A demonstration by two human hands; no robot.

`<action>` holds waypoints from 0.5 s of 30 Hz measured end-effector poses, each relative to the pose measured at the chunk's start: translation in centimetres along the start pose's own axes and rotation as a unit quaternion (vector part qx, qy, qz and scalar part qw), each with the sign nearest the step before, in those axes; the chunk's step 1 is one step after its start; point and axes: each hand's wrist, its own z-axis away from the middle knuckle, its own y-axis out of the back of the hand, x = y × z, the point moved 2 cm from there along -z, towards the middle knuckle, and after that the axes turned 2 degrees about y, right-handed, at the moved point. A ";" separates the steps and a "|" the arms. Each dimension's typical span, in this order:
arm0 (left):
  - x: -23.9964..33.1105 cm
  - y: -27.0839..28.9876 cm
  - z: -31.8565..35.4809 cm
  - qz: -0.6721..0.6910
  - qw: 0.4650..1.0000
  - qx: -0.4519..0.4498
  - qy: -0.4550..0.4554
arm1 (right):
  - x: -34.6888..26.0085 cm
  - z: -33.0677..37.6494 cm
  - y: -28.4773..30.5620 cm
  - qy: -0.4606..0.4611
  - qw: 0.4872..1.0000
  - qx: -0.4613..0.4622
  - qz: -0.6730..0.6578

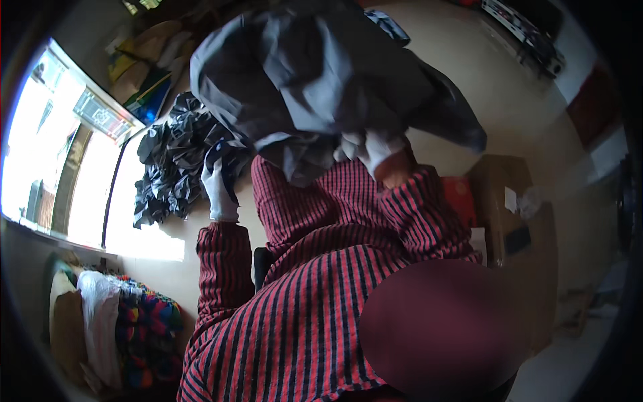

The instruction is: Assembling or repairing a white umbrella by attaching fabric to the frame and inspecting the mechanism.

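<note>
A large dark grey piece of cloth [321, 74] is spread in front of me, its folds blurred and hanging over my lap. My right hand [375, 153], in a white glove, is closed on its lower edge with the fingers bent. My left hand [220, 191], also white-gloved, is out to the left beside a heap of dark crumpled cloth [171, 171]. Its fingers are closed around a dark cloth piece [224, 151] at the heap's near right side, and the fingertips are partly hidden there. My knees in striped red and black fabric lie under the grey cloth.
A bright doorway [67, 147] opens at the left. Below it stand wrapped bundles and a multicoloured bundle [147, 328]. Sacks [147, 57] lie at the far left. On my right is a cardboard box [509, 201] beside a red object [459, 197].
</note>
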 end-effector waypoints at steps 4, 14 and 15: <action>3.9 -9.0 2.0 -0.106 0.987 -0.085 -0.085 | -1.1 -0.2 -3.8 -0.078 0.996 0.005 -0.039; 2.3 -15.7 1.2 -0.406 0.791 -0.269 -0.370 | 0.1 2.1 -4.2 -0.103 0.993 -0.030 -0.051; 2.9 -15.8 2.2 -0.318 0.877 -0.280 -0.227 | 0.0 2.3 -3.9 -0.104 0.992 -0.040 -0.055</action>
